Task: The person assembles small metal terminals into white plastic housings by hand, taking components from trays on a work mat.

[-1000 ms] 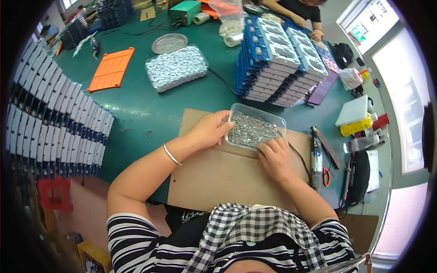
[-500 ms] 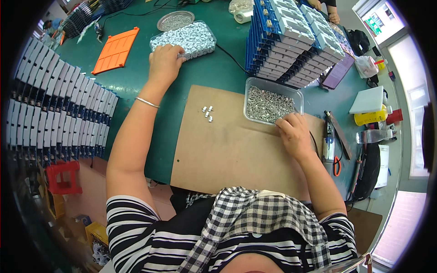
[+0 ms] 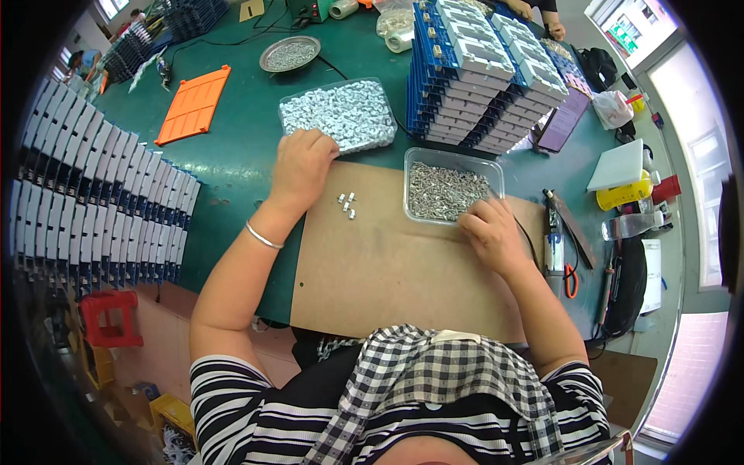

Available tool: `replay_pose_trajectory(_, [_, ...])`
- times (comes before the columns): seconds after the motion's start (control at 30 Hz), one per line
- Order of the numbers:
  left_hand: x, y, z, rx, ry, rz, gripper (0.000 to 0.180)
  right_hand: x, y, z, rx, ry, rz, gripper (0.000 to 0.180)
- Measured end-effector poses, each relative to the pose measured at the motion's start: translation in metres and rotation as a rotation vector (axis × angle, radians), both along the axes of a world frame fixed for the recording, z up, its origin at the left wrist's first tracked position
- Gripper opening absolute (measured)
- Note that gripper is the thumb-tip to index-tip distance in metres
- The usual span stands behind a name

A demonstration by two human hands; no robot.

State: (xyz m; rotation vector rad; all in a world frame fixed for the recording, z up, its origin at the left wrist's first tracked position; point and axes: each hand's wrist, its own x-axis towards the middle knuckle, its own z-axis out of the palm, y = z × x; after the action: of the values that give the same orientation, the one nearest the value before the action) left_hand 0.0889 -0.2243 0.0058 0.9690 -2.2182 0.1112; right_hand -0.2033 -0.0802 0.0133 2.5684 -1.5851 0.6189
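My left hand (image 3: 304, 172) has its fingers closed on the near left corner of a clear plastic box (image 3: 377, 144) heaped with small white parts. This box rests at the far edge of a brown board (image 3: 372, 271). My right hand (image 3: 493, 236) is closed at the near right corner of a second clear plastic box (image 3: 408, 208), which holds many small silvery metal pieces that look like screws. Its fingertips touch the rim and partly hide it. Several small white parts (image 3: 346, 205) lie loose on the board between the two hands.
Tall stacks of blue circuit boards with white housings stand at left (image 3: 101, 186) and far right (image 3: 480, 85). An orange tray (image 3: 194, 105) and a round metal dish (image 3: 290, 54) lie farther back. Tools (image 3: 554, 240) and bottles (image 3: 629, 194) sit at right. Another person's hand (image 3: 556, 31) shows beyond.
My left hand has drawn the box of white parts nearer and to the right, away from the round dish, up to the board. My right hand stays at the screw box. The view has shifted slightly.
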Motion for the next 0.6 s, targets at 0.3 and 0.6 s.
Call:
replay_pose_trajectory(0.3, [0.008,0.049,0.006,0.079,-0.007,-0.104,0.011,-0.01,0.002,0.006,0.056,0.041,0.058,0.007])
replay_pose_trajectory(0.6, [0.012,0.039,0.039,0.348,-0.057,-0.243,0.021,0.001,-0.036,0.013,0.254,-0.15,0.002,0.024])
